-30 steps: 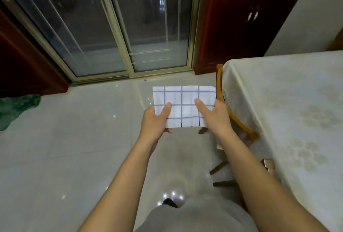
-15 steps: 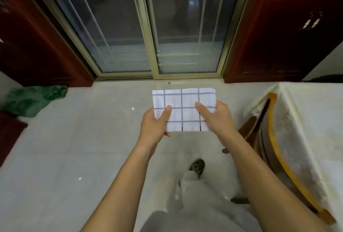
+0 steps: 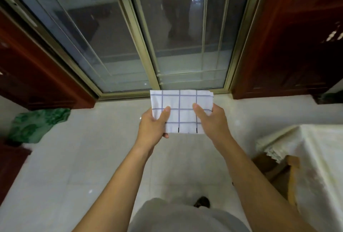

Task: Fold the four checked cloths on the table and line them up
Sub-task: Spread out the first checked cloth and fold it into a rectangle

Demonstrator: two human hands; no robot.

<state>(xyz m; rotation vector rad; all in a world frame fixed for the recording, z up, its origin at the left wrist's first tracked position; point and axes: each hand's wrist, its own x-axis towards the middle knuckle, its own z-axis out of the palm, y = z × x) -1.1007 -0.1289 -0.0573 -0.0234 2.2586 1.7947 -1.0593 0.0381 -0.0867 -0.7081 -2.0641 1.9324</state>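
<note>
The left hand [image 3: 152,125] and right hand [image 3: 213,120] each pinched one side of the folded white, blue-checked cloth [image 3: 181,105], held in the air left of the cream-covered table [image 3: 324,157]. Firm, even pinches would likely have kept its layers squared for setting down.

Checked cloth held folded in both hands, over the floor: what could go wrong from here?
1. The left hand and right hand pinch the checked cloth only at its lower sides; its layers already fan apart at the top right corner, so the fold may open.
2. It is held over the floor, the table off to the right: if dropped, it lands there.
</note>
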